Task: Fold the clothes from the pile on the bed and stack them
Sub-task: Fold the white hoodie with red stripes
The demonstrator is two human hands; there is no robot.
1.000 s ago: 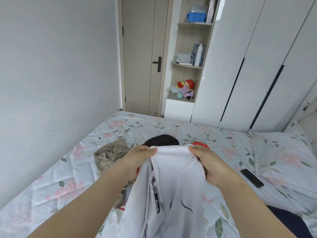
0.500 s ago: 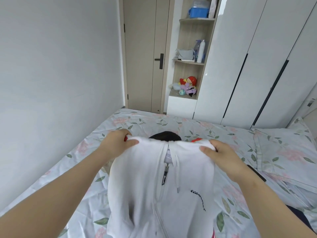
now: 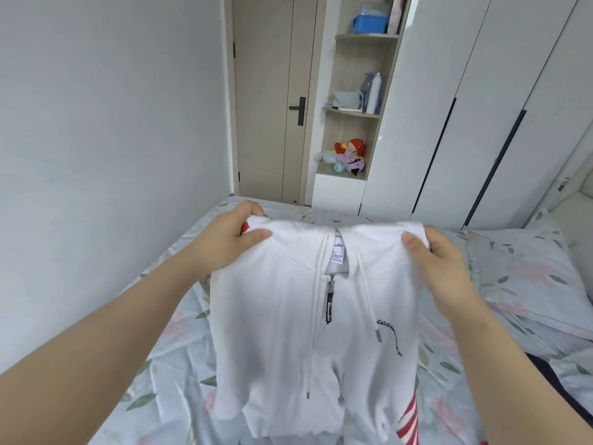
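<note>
White hoodie (image 3: 288, 316) now hangs spread out and facing the person, and that is the change. 1 second ago the 2 hands sat close together with the top edge bunched between them. Since then they have drawn well apart, 1 to each shoulder.

The left grip (image 3: 224, 242) is clamped on the left shoulder seam, thumb pressed on the front and fingers curled behind. The right grip (image 3: 449, 271) pinches the right shoulder the same way.

Between the grips the neck label (image 3: 337, 252) shows. Below it the zip pull (image 3: 329, 303) and 2 drawcords hang straight down. The body drops clear below both grips, over the floral bed (image 3: 160, 364), with its hem loose and crumpled near the lower edge of the view.

A red sliver (image 3: 244, 228) peeps out at the left grip, and red-and-white striped cloth (image 3: 407, 422) shows far below the right grip. Whether either belongs to the hoodie cannot be told.

The rest of the pile is hidden beyond the garment.

By this reading the hoodie is opened and squared but not yet folded. Laying it flat on the bed looks like the next step, and the sleeves behind it may need sorting out first.
</note>
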